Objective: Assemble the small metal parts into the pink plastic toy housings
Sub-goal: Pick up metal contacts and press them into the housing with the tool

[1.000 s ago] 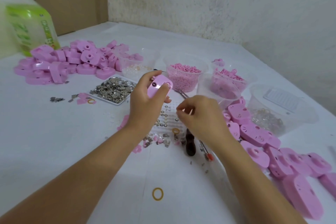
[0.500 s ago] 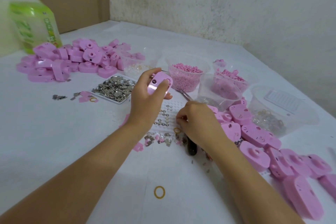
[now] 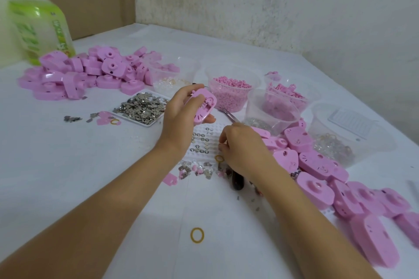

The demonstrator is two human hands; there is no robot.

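housing [image 3: 203,107] sits gripped in my left hand [image 3: 181,120], fingers wrapped round it, just above the white tray [image 3: 223,125]. my right hand [image 3: 243,148] curls its fingers among the tray's metal parts [image 3: 200,140]; whether they hold one, i cannot tell. i'd pinch one flat, then seat it squarely.

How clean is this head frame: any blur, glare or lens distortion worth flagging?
Head view: soft even light, faint shadows, little glare; wide-angle stretch at the edges; the green bottle is blurred, the left hand and its pink housing fairly sharp.
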